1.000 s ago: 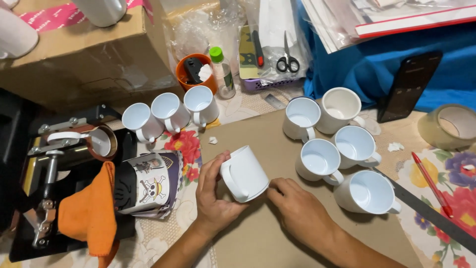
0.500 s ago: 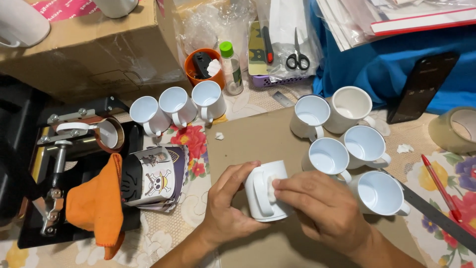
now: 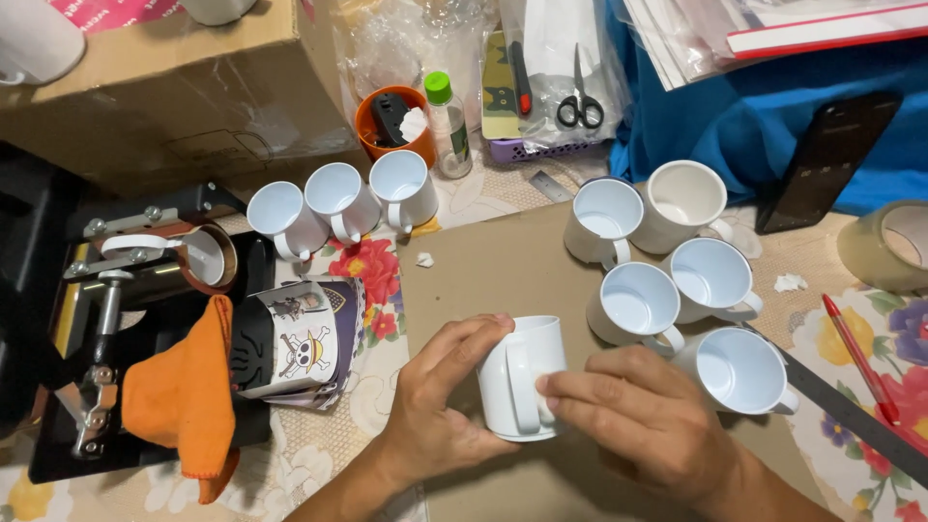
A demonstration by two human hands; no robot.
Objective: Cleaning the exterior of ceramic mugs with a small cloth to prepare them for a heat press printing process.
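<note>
Left hand and right hand both grasp a white mug (handle up); five blank mugs at two o'clock.

White mug, lying on its side: its lower wall is covered by the left hand at 8 o'clock and the right hand at 4 o'clock, and its mouth faces away, so the interior is unseen. Both forearms are cut off by the bottom edge. The tape roll at 3 o'clock is clipped by the right edge. The mug press at 9 o'clock is partly hidden under an orange cloth.
</note>
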